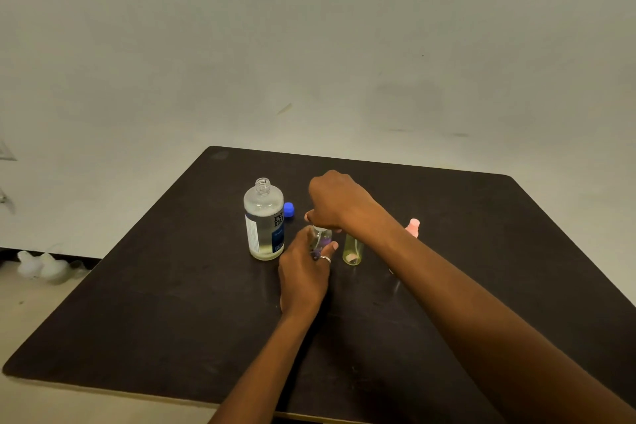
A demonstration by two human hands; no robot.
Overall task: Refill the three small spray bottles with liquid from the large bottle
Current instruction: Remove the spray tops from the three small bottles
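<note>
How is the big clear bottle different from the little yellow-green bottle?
The big clear labelled bottle is taller and wider than the little yellow-green bottle. The big one carries a blue-and-white label; the little one looks plain. The big one stands in full view, the little one partly behind the right forearm. Both stand upright on the dark table.

A single head-worn view looks forward and down from 6 o'clock across a dark table (pixel 172 303), close enough that both forearms enter from the bottom edge. The wall fills 12 o'clock; floor shows at 9 o'clock. No second view.
</note>
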